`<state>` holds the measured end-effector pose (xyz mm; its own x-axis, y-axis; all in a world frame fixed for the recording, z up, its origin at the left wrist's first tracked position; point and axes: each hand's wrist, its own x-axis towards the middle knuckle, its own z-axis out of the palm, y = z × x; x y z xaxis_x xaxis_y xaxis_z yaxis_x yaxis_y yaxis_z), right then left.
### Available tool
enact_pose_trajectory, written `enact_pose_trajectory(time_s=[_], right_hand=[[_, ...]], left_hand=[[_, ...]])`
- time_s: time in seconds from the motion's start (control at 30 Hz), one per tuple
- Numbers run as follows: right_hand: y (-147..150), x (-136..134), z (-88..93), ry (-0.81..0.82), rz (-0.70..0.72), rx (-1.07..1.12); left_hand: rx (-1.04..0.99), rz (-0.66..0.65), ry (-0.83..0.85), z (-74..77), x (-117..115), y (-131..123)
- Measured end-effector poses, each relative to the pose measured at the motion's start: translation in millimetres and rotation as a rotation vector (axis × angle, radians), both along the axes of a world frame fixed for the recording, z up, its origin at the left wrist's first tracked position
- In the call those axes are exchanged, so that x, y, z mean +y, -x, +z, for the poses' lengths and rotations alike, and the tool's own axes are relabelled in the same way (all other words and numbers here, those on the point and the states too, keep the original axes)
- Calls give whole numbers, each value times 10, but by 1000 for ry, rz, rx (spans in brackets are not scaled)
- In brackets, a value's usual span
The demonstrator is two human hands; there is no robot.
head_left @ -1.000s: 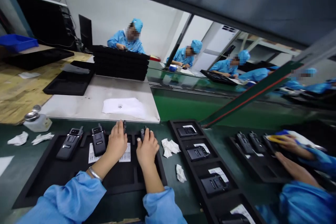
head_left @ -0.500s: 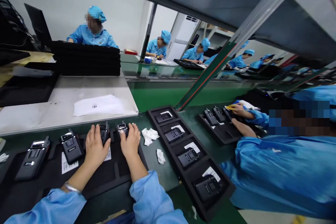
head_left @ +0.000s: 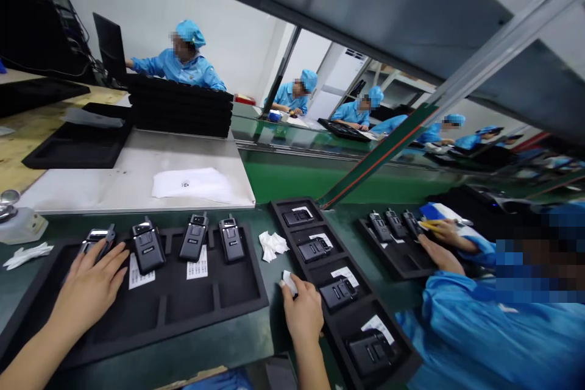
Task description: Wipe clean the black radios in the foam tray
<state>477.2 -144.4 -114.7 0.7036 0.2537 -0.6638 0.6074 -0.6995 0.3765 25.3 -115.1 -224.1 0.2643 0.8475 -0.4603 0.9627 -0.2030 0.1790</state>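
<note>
My left hand (head_left: 94,277) lies over the leftmost black two-way radio (head_left: 97,235) in the near foam tray (head_left: 187,311), its fingers stretched out and spread across it. Much of that radio is hidden beneath my palm. Three more radios stand to its right: one (head_left: 148,247), another (head_left: 194,237) and a last one (head_left: 232,241). Printed white labels show under two of them. Between the two trays, my right hand (head_left: 304,311) pinches a crumpled white tissue (head_left: 289,283) at the green bench. A second tissue (head_left: 273,246) sits just above it.
A long foam tray (head_left: 315,280) with several radios runs along the right. Beyond it, a co-worker's hand (head_left: 441,254) touches another radio tray (head_left: 397,259). At the left stand a white bottle (head_left: 22,225) and a tissue (head_left: 28,255). A green post (head_left: 379,158) rises behind.
My left hand has moved left from the third radio to the leftmost one. My right hand has left the rightmost radio and taken hold of the smaller tissue. The view has shifted.
</note>
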Motion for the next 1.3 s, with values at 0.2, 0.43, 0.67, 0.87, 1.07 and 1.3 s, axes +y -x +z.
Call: enact_pose_trajectory(time_s=[0.2,0.43,0.67,0.87,1.07,1.3], right_hand=[[27,287,-154,-79,116,28],[-115,697,-643,7,338,48],[-230,672,-843,213,356,144],[38,767,-598,-243,-42,154],[1264,705,-318,-455,-689,652],[1994,404,-73,-346,-129,963]], left_hand=[[41,3,22,41,-161,133],[41,70,1,60,-176,74],[114,35,-134,158,-150,-30],[-86,259,-203,232,-107,-33],[-646,1021,592,534,16,-517],[-950,1190,1000,992,262,-969]])
